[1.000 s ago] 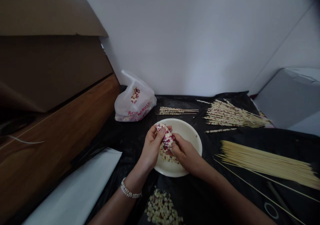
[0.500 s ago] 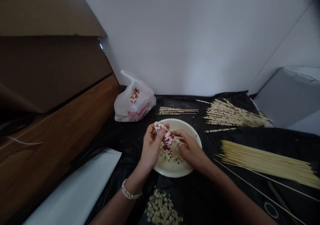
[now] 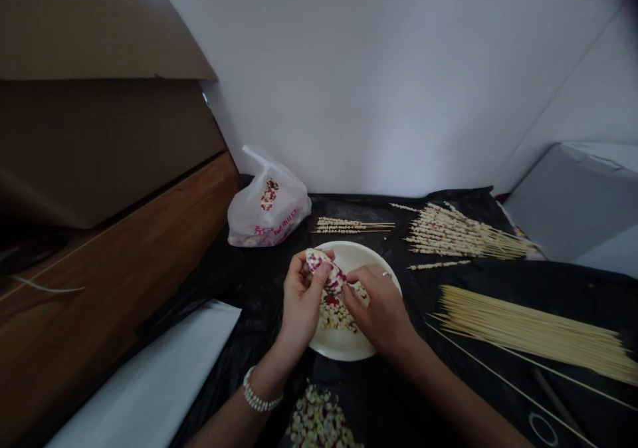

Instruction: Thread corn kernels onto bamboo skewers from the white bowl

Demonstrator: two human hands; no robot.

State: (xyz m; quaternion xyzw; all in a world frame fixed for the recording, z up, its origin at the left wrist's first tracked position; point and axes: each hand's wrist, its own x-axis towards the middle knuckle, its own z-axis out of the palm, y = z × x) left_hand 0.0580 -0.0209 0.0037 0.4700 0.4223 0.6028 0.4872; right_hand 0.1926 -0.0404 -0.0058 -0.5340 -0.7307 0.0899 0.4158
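Observation:
A white-and-red speckled corn cob is held over a white plate on the black sheet. My left hand grips the cob's upper end, thumb across it. My right hand is closed on the cob's lower end, fingers curled over it. Loose kernels lie in the plate below both hands. A second heap of kernels sits on the sheet near my wrists.
A white plastic bag lies at the back left. Loaded skewers and a smaller bundle lie behind the plate. Bare bamboo skewers are spread on the right. A wooden cabinet stands left, a grey box right.
My right hand has risen and rolled over the cob's lower end. The cob has tipped a little more upright. The view has dipped slightly.

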